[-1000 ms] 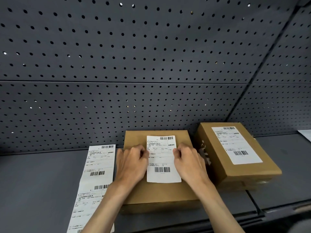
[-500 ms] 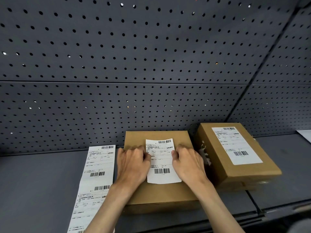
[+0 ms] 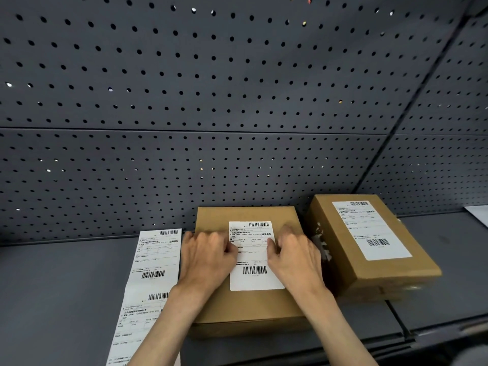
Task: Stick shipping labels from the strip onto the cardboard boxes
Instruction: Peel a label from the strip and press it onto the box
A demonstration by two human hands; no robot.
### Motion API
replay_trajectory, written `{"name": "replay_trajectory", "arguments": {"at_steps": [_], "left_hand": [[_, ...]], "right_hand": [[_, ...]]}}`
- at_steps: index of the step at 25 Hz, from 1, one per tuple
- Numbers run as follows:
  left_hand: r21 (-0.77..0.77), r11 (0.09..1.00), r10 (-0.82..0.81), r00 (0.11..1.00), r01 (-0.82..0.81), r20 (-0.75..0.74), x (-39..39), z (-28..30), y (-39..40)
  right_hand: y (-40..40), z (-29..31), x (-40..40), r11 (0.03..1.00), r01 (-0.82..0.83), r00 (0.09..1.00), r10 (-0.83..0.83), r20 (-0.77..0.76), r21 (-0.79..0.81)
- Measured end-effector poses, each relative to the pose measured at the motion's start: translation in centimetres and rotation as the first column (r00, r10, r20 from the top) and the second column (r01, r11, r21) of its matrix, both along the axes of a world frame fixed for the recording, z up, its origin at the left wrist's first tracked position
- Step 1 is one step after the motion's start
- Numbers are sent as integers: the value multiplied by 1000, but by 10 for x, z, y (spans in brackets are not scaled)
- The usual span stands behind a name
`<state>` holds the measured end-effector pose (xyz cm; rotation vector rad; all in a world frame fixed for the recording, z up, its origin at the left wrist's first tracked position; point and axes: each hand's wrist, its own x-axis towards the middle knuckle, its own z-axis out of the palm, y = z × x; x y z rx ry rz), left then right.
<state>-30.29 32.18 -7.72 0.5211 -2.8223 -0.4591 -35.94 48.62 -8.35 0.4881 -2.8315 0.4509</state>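
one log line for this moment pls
step: pressing label onto middle box | left hand, right hand: on label edges | right box: labelled | strip: left of box

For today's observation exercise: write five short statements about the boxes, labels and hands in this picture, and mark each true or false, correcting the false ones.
1. Both the left hand and the right hand rest on the middle box. True.
2. The right-hand box has no label. False: a label is stuck on its top.
3. The label strip lies left of the middle box. True.
4. The middle label lies between the two hands. True.
5. The boxes are stacked. False: they sit side by side on the shelf.
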Motion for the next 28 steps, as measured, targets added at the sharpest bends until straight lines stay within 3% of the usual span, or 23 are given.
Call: {"name": "replay_trajectory", "arguments": {"at_steps": [3,5,7,11,17,20,23,26,28], "left_hand": [[-21,980,-196,958,196,-207,0,-4,-3],[-52,940,-341,931,337,-127,-6,-12,-2],[5,914,-406,914,406,19,-9,-19,0],[6,919,-389,908,393,153,-5,-28,-1],[6,944,-330,941,331,67,8,-22,-9],[104,913,-397,918,395,-7,37,-18,2],[9,914,-404,914,405,-46,69,-33,12],[25,958,-278,949,285,-150,88,-43,0],[255,955,-81,963,149,-258,99,-43,-7]], "right_hand": [[5,-4,-9,978,-176,973,190,-131,115],[5,-6,-16,915,-357,929,368,-30,190],[5,-7,-21,883,-432,902,417,114,182],[14,-16,-26,886,-438,891,406,202,152],[49,-11,-3,966,-241,969,235,72,97],[48,-11,34,895,-446,888,445,117,-26],[46,-24,57,832,-555,827,553,100,-14],[67,-32,59,917,-394,919,392,-52,-53],[81,-32,66,936,-111,988,141,66,-333]]}}
